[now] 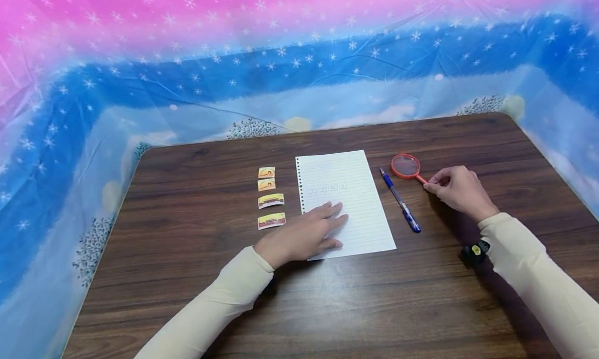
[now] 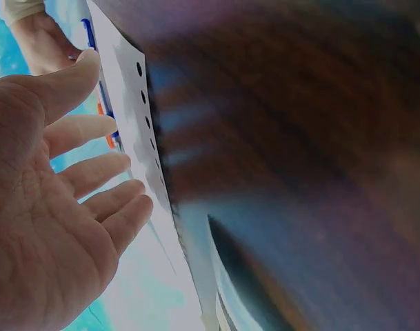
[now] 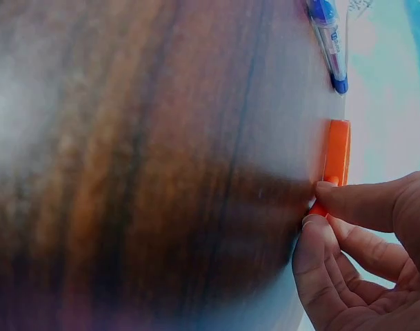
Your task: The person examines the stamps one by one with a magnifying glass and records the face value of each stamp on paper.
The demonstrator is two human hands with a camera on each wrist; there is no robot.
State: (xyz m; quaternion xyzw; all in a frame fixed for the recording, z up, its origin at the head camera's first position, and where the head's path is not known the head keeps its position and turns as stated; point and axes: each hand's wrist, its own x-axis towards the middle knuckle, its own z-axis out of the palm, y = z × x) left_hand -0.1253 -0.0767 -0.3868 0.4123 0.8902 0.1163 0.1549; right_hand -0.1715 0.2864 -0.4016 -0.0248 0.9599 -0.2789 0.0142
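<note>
My left hand (image 1: pixel 311 231) lies with spread, straight fingers on the lower left part of a lined, hole-punched sheet of paper (image 1: pixel 346 167). A row of pencil-like writing runs across the sheet above the fingertips. On the right, my right hand (image 1: pixel 460 190) pinches the handle end of a red magnifying glass (image 1: pixel 405 165) between thumb and fingers; its lens lies toward the far left of the hand. In the right wrist view the orange-red rim (image 3: pixel 338 148) appears edge-on, low over the table. A blue pen (image 1: pixel 400 200) lies between the paper and the magnifying glass.
Left of the paper, several small yellow picture cards form a column, with a top card (image 1: pixel 267 172) and a bottom card (image 1: pixel 271 221). The brown wooden table (image 1: pixel 196 193) ends at a snowflake-patterned cloth (image 1: pixel 299 57) behind it. A dark watch-like device (image 1: pixel 476 251) sits at my right wrist.
</note>
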